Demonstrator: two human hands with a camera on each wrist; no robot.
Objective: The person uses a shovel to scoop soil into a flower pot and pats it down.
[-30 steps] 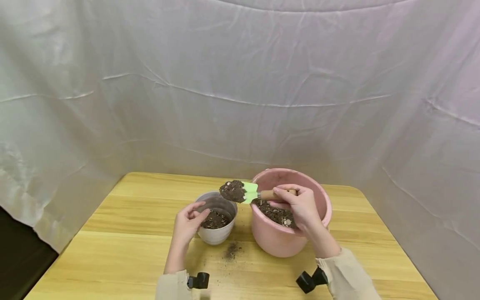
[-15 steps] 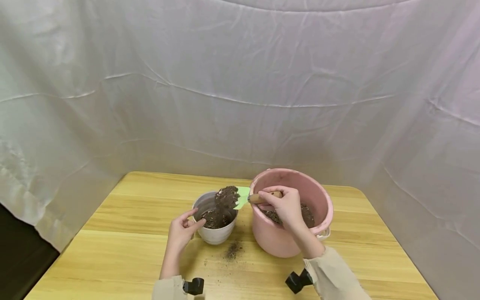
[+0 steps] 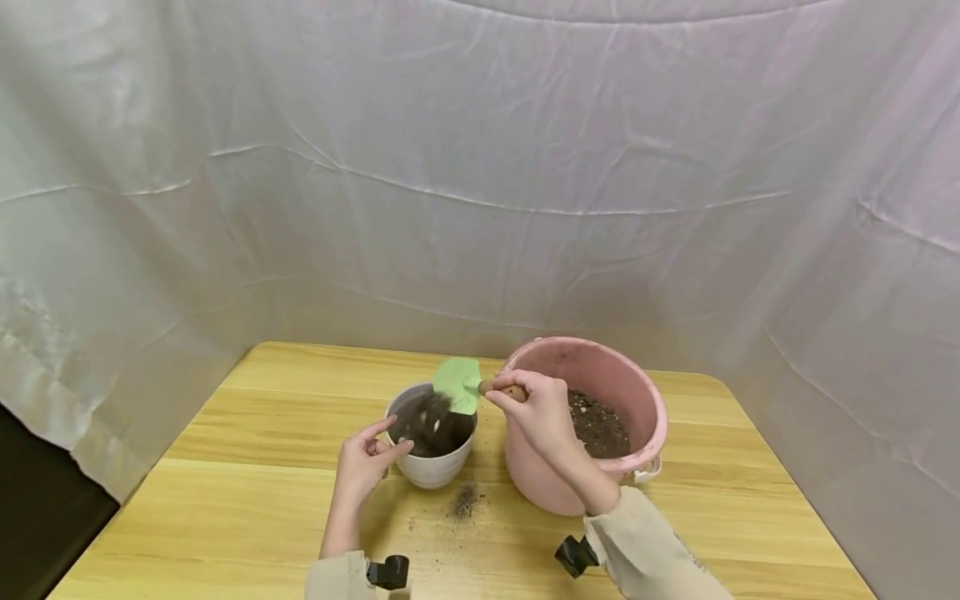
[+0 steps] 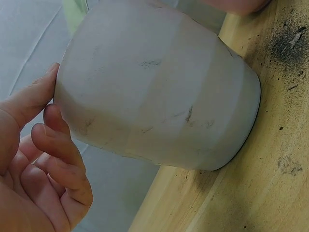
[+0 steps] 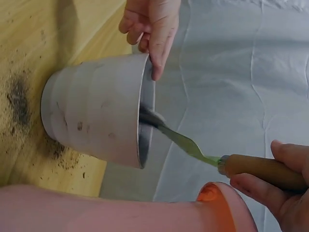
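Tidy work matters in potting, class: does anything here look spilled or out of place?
Yes. A dark patch of spilled soil lies on the wooden table, in front of the gap between the white ribbed pot and the pink plastic bucket.

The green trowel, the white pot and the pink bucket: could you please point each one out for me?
green trowel (image 3: pixel 457 382), head view, on the flat blade.
white pot (image 4: pixel 159 92), left wrist view, on the outer wall.
pink bucket (image 3: pixel 555 487), head view, on the outer wall.

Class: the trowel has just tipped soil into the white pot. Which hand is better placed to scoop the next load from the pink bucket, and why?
Probably the right hand: it grips the trowel beside the pink bucket. The left hand touches the white pot, steadying it.
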